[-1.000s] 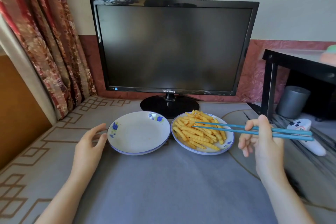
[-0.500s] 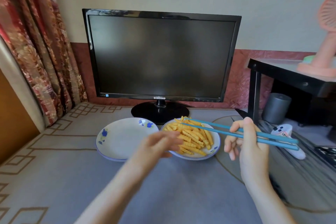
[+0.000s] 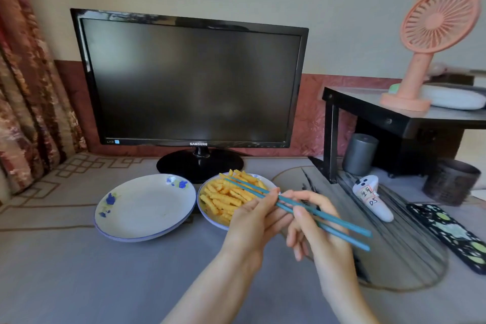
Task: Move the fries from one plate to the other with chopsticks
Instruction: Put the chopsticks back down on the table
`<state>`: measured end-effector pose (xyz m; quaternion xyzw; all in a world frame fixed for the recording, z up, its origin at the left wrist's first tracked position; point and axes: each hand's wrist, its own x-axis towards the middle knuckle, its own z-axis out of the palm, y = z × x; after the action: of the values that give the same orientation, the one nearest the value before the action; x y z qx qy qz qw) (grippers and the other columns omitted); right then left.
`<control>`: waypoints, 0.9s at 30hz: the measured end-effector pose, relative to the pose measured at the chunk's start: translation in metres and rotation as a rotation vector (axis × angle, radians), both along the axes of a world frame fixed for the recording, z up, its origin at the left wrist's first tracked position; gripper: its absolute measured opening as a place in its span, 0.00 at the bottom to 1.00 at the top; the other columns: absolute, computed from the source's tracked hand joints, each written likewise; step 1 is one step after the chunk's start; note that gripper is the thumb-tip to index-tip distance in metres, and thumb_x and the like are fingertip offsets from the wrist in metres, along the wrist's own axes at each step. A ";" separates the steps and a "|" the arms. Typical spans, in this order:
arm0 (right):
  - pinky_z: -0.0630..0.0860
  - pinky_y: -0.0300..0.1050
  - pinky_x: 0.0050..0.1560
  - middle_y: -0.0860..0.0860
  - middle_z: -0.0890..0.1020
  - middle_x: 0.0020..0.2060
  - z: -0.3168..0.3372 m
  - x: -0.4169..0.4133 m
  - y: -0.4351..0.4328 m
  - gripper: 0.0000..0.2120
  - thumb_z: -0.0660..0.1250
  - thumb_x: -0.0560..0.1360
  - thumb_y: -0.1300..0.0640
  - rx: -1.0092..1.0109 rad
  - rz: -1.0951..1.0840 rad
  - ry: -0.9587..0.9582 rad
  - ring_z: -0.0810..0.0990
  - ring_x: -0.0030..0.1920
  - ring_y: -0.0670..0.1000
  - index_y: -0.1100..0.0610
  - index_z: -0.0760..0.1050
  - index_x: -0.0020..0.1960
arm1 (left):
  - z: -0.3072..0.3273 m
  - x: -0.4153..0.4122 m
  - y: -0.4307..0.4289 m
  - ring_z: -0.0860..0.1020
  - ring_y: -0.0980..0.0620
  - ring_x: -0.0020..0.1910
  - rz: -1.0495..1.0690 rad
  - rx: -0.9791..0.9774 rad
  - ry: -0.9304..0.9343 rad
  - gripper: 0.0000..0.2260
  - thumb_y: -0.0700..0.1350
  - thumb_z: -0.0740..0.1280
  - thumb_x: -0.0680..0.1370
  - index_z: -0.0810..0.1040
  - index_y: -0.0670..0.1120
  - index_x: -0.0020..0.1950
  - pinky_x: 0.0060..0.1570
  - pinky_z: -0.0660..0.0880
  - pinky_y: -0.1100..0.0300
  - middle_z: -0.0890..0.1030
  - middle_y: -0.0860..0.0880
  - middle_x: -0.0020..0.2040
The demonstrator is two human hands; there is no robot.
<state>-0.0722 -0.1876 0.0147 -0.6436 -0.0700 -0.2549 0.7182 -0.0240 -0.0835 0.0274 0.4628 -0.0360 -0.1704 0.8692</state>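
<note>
A pile of crinkle-cut fries (image 3: 225, 196) fills the right white plate (image 3: 204, 212). Left of it sits an empty white plate (image 3: 145, 208) with blue flowers on its rim. My right hand (image 3: 314, 226) grips a pair of teal chopsticks (image 3: 339, 227) whose tips reach over the fries. My left hand (image 3: 256, 216) has come across in front of the fries plate, and its fingertips pinch the chopsticks near their middle. Part of the fries plate is hidden behind my left hand.
A black monitor (image 3: 193, 81) stands just behind the plates. To the right are a black side table (image 3: 399, 116) with a pink fan (image 3: 431, 42), a grey cylinder (image 3: 359, 154), a white controller (image 3: 372, 197), a dark cup (image 3: 449, 183) and a patterned case (image 3: 449, 235).
My left hand left the empty plate's rim, crossed to the right and took hold of the chopsticks. The camera tilted up and closer.
</note>
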 end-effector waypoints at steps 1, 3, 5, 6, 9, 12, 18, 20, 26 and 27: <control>0.63 0.33 0.22 0.59 0.75 0.24 -0.002 -0.004 -0.005 0.14 0.72 0.71 0.54 0.025 -0.001 0.032 0.68 0.20 0.50 0.58 0.75 0.52 | 0.000 0.004 0.000 0.84 0.55 0.37 0.014 0.017 -0.004 0.09 0.41 0.63 0.79 0.80 0.37 0.50 0.38 0.80 0.66 0.85 0.47 0.40; 0.62 0.34 0.22 0.59 0.77 0.26 -0.004 -0.013 -0.019 0.19 0.75 0.66 0.50 0.043 -0.041 0.101 0.68 0.21 0.51 0.55 0.76 0.54 | 0.001 0.013 0.003 0.84 0.55 0.36 0.056 0.051 -0.022 0.09 0.41 0.64 0.79 0.79 0.36 0.51 0.35 0.80 0.66 0.85 0.47 0.39; 0.62 0.36 0.22 0.59 0.79 0.28 -0.003 -0.022 -0.035 0.12 0.71 0.68 0.55 -0.029 -0.087 0.174 0.69 0.22 0.50 0.54 0.79 0.51 | 0.001 0.022 0.007 0.84 0.55 0.34 0.086 0.121 -0.055 0.09 0.40 0.64 0.79 0.78 0.33 0.52 0.33 0.80 0.66 0.85 0.46 0.37; 0.65 0.36 0.24 0.59 0.79 0.29 -0.002 -0.027 -0.043 0.08 0.70 0.70 0.60 -0.092 -0.094 0.220 0.70 0.22 0.50 0.54 0.80 0.49 | 0.001 0.025 0.006 0.84 0.55 0.34 0.084 0.166 -0.075 0.10 0.39 0.65 0.78 0.77 0.32 0.53 0.33 0.80 0.66 0.85 0.46 0.36; 0.70 0.34 0.26 0.57 0.81 0.30 -0.002 -0.035 -0.059 0.07 0.71 0.70 0.66 -0.253 -0.068 0.352 0.74 0.23 0.51 0.57 0.82 0.46 | -0.003 0.030 -0.006 0.83 0.56 0.32 0.036 0.325 -0.164 0.07 0.39 0.66 0.78 0.78 0.35 0.49 0.32 0.79 0.67 0.84 0.49 0.33; 0.74 0.40 0.27 0.58 0.83 0.30 -0.005 -0.036 -0.062 0.06 0.74 0.68 0.67 -0.356 -0.061 0.462 0.76 0.23 0.51 0.59 0.82 0.43 | -0.007 0.030 -0.029 0.82 0.56 0.28 -0.023 0.428 -0.230 0.05 0.36 0.66 0.77 0.77 0.39 0.42 0.28 0.78 0.66 0.82 0.50 0.29; 0.72 0.39 0.28 0.54 0.83 0.28 -0.027 -0.026 -0.065 0.07 0.74 0.68 0.65 -0.505 -0.125 0.591 0.74 0.21 0.51 0.57 0.81 0.44 | -0.033 0.033 -0.062 0.83 0.43 0.35 0.019 0.714 -0.406 0.10 0.41 0.69 0.75 0.78 0.33 0.40 0.38 0.82 0.47 0.84 0.39 0.38; 0.72 0.39 0.28 0.53 0.83 0.27 -0.030 -0.025 -0.063 0.07 0.74 0.68 0.64 -0.531 -0.160 0.608 0.73 0.20 0.49 0.55 0.80 0.42 | -0.045 0.037 -0.066 0.82 0.37 0.39 0.066 0.813 -0.435 0.12 0.43 0.69 0.73 0.77 0.33 0.39 0.39 0.80 0.43 0.83 0.37 0.38; 0.72 0.30 0.38 0.41 0.80 0.24 -0.039 -0.021 -0.063 0.09 0.75 0.69 0.53 -0.752 -0.279 0.647 0.79 0.26 0.42 0.47 0.76 0.43 | -0.062 0.027 -0.072 0.81 0.44 0.45 0.086 0.945 -0.526 0.10 0.44 0.69 0.74 0.77 0.42 0.52 0.46 0.78 0.51 0.83 0.45 0.43; 0.74 0.33 0.42 0.36 0.78 0.22 -0.041 -0.020 -0.063 0.08 0.75 0.69 0.51 -0.790 -0.299 0.644 0.79 0.29 0.43 0.46 0.76 0.44 | -0.063 0.025 -0.071 0.80 0.46 0.47 0.100 0.960 -0.553 0.11 0.45 0.69 0.74 0.77 0.44 0.55 0.49 0.77 0.52 0.83 0.46 0.46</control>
<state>-0.0923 -0.2510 -0.0263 -0.9137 0.1561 -0.0983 0.3620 0.0008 -0.1546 -0.0355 0.8355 -0.1590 0.0016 0.5260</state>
